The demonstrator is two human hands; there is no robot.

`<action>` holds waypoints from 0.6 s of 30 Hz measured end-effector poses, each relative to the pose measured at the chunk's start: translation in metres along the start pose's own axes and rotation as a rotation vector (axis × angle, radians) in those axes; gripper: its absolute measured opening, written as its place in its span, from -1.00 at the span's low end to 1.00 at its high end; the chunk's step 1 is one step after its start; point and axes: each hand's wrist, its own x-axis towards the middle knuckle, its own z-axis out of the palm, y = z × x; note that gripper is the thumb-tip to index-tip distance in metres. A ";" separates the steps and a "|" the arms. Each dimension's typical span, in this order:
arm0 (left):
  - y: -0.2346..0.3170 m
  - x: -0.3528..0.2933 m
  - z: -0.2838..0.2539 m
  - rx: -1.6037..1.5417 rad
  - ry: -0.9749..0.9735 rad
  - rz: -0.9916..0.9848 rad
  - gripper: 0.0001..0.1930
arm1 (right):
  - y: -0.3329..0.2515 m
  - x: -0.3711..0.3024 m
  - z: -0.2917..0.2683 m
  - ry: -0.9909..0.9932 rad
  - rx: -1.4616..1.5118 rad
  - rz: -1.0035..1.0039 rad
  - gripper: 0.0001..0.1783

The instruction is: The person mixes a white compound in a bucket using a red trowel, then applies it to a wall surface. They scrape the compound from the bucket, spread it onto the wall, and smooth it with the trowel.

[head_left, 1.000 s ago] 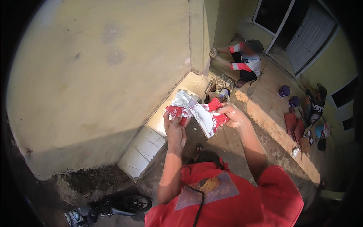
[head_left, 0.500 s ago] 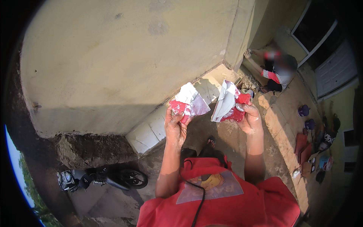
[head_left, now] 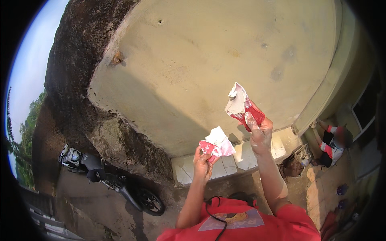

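Since the earlier frame, I see the right hand [head_left: 260,134] lifted farther toward the wall and away from the left hand [head_left: 202,166], while my view has swung left, bringing in more sky and pushing the crouching co-worker to the far right. The right hand is closed around a flat red-handled spreader with its blade coated in whitish paste [head_left: 238,102], held up in front of the wall. The left hand grips a second flat red spreader heaped with white paste [head_left: 219,140], lower and nearer.

Beyond both stretches a broad pale-yellow plastered wall [head_left: 209,60], partly shaded at lower left. Along its foot, a low ledge of cream tiles [head_left: 245,154] stands between the person and the wall. On the left I have a rough brown mass of rock or earth [head_left: 124,140] against the wall's edge, and nearer, a black motorcycle with a pale front [head_left: 132,197]. At the right, a co-worker in a red, white and black top [head_left: 335,148] crouches by the wall corner.

The spreaders and paste cover parts of the fingers, so I can't make out every contact. The co-worker's face is blurred, the purple buckets [head_left: 342,189] at the right are dim, and the person's red shirt [head_left: 241,225] is cut off at the near edge.
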 end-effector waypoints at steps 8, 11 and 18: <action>0.093 0.035 -0.082 0.030 0.053 -0.005 -0.39 | 0.035 0.152 0.192 0.153 -1.137 -0.996 -0.21; 0.113 0.038 -0.093 0.002 0.015 -0.011 -0.37 | 0.046 0.203 0.220 0.239 -1.282 -1.096 -0.16; 0.118 0.055 -0.126 -0.022 -0.012 -0.043 -0.35 | 0.103 0.169 0.237 0.087 -1.364 -0.982 -0.14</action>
